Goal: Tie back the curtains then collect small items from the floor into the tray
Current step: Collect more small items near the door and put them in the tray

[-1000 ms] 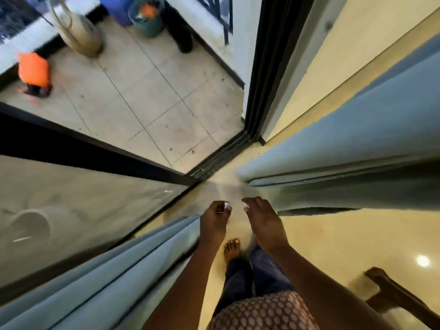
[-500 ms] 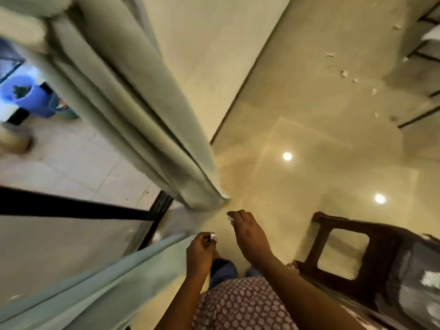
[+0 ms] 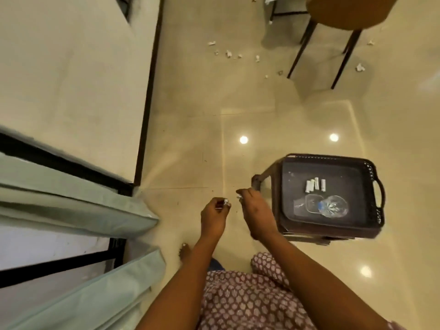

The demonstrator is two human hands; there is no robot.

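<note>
View swung to tray (image 3: pixel 371 186), bottle (image 3: pixel 333 207) inside

A chair (image 3: pixel 342 17) stands on the glossy floor (image 3: pixel 190 139).

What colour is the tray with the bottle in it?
Dark brown. The tray has perforated sides and a looped handle, seen best in the head view.

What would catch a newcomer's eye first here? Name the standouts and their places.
The dark tray on a stool at right, holding a clear plastic bottle and small white pieces. Next, the left hand and right hand at centre, each pinching something small and white. Beyond, white scraps litter the floor near the chair legs.
</note>
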